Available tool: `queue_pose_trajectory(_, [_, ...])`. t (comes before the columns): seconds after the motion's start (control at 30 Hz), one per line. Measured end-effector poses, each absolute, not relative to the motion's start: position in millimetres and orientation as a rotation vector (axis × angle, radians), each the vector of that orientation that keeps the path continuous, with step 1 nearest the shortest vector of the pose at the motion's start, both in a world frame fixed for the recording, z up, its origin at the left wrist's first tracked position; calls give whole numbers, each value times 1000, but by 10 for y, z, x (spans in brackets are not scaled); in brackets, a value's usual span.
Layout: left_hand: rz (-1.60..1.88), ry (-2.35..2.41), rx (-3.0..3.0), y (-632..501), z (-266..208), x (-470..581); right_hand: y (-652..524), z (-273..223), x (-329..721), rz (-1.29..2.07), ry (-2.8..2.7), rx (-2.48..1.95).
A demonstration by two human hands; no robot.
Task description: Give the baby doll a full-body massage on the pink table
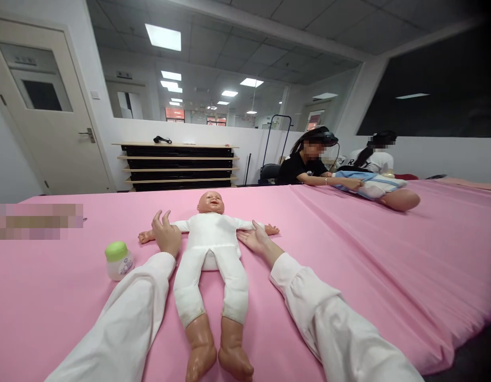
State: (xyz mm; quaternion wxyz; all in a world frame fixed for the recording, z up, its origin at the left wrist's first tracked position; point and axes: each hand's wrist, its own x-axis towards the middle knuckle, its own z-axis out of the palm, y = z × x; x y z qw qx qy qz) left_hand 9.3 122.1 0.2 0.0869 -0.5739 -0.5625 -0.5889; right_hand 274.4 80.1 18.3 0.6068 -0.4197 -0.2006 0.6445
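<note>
At the left of the frame, a green-lidded jar stands on a pink cloth. Right of it, the left hand, fingers loosely bent and holding nothing, is beside a doll lying face up at the centre. The right hand, fingers extended, is by the doll's other sleeve. Farther right, another person's hand is at a second doll.

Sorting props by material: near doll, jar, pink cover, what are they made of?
Near doll: head and feet probably smooth vinyl, glossy highlights; white body likely matte stuffed cloth, creased. Jar: likely plastic, pale frosted look. Pink cover: probably fabric, soft folds.
</note>
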Motion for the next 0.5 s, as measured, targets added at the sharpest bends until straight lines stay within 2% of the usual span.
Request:
queue_pose_trajectory(0.1, [-1688,-1539,-1823,1197,13,156,1015,95,2868,1412,-336,-776])
queue_pose_trajectory(0.33, [-1597,-1347,-1946,1225,-48,249,1117,32,3325,1045,-261,-754])
queue_pose_trajectory(0.5, [-1684,-1371,-1951,1355,350,334,1118,-10,3266,862,-368,-810])
